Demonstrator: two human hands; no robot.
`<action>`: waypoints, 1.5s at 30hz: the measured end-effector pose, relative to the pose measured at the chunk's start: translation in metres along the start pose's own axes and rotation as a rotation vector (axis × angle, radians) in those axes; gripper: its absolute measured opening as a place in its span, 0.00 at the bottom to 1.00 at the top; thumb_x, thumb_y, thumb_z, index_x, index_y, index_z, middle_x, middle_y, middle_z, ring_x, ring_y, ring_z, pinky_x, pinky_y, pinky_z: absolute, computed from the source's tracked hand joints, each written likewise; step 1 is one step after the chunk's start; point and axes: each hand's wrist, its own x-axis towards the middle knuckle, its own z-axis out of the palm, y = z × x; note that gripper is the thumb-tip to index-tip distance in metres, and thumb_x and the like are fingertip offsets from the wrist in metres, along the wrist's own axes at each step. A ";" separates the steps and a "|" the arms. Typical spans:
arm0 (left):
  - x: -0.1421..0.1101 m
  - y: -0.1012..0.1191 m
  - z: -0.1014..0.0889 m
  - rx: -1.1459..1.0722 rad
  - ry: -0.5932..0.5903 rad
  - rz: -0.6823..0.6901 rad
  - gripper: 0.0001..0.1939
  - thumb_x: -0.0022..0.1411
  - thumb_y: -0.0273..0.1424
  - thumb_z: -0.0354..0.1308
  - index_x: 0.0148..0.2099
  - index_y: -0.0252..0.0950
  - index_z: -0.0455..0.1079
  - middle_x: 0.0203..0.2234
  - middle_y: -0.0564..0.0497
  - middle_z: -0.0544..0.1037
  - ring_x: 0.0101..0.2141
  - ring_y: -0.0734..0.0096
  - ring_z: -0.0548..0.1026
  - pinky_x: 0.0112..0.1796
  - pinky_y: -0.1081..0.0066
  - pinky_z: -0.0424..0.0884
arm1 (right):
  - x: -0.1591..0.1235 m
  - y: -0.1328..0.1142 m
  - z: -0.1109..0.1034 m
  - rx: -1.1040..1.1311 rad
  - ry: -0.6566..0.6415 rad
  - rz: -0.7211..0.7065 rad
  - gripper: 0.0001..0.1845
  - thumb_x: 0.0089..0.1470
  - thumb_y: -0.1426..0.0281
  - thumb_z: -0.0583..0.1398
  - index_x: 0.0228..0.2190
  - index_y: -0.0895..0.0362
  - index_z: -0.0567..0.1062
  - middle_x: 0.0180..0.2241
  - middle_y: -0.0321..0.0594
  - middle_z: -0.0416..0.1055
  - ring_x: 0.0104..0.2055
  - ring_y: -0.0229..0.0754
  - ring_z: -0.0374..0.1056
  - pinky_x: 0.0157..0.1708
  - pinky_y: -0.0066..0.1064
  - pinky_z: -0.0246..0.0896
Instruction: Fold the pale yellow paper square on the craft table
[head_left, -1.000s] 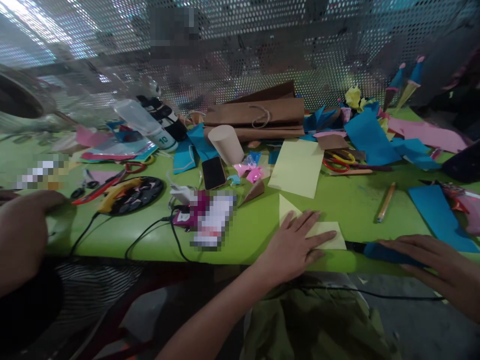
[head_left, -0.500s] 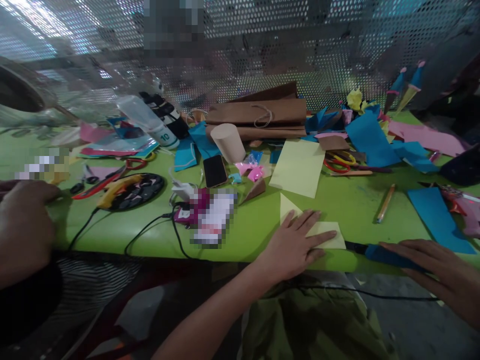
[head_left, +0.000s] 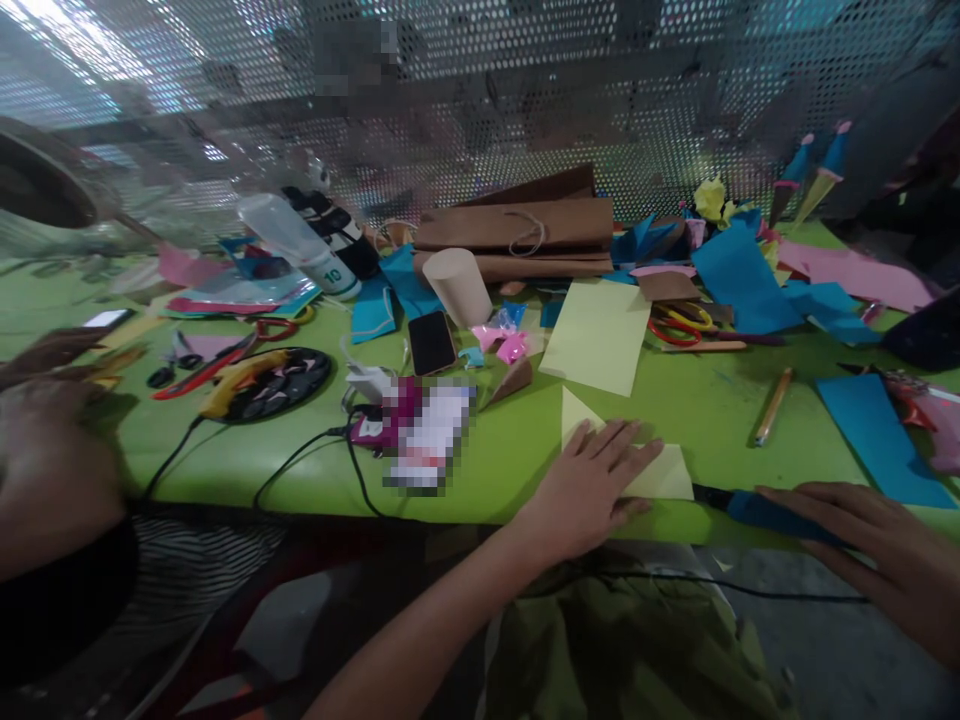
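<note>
My left hand (head_left: 589, 485) lies flat with fingers spread on a folded pale yellow paper (head_left: 664, 472) near the front edge of the green table (head_left: 495, 460). My right hand (head_left: 874, 545) rests with fingers stretched over a blue-handled tool (head_left: 765, 508) that lies along the table's front edge; its dark tip points at the yellow paper. A black cord (head_left: 735, 585) runs below the table edge under both hands.
Another person's hand and sleeve (head_left: 45, 470) are at the left. On the table lie a larger yellow sheet (head_left: 596, 335), a phone (head_left: 429, 342), a paper cone (head_left: 457, 285), a pencil (head_left: 772, 405), blue sheets (head_left: 874, 435), scissors (head_left: 679, 322), brown bags (head_left: 517, 230) and cables (head_left: 315, 460).
My left fingers have drawn slightly closer together on the yellow paper. The other person's hand at the left has shifted and a lit phone now shows there. My right hand has barely moved.
</note>
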 end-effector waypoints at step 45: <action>0.006 0.007 -0.009 -0.020 0.234 -0.071 0.25 0.73 0.30 0.57 0.68 0.43 0.62 0.63 0.44 0.72 0.62 0.56 0.69 0.62 0.51 0.66 | 0.006 -0.012 0.002 -0.022 0.033 -0.055 0.28 0.65 0.57 0.57 0.65 0.35 0.67 0.52 0.42 0.77 0.49 0.53 0.77 0.43 0.43 0.77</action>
